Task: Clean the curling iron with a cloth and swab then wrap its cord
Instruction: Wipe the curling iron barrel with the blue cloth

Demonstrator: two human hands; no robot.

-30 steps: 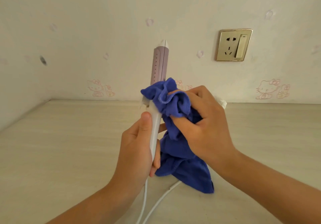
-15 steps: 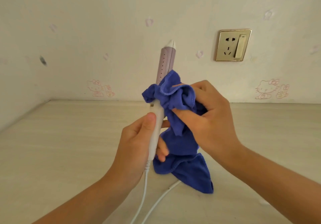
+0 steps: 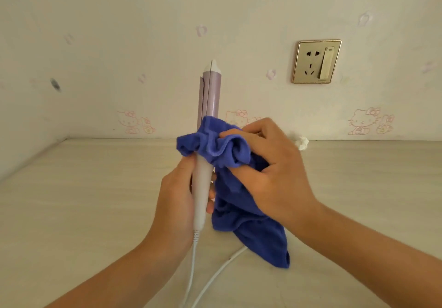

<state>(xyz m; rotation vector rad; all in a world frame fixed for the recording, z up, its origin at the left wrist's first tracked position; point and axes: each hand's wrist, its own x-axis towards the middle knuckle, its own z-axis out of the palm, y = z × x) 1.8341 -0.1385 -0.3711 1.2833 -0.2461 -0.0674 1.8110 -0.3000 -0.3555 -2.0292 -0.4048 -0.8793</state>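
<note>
As left hand (image 3: 175, 197) grips curling iron (image 3: 211, 92) upright, right hand (image 3: 275, 171) clutches cloth (image 3: 239, 202).

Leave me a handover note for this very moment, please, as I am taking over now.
Left grip holds the curling iron upright by its white handle.
Right grip pinches the blue cloth around the barrel's base; the cloth's tail hangs down to the table.
Cord hangs loose, unwrapped.
Done: nothing complete; cloth wipe in progress.
Left: finish wiping, swab, wrap the cord.
</note>
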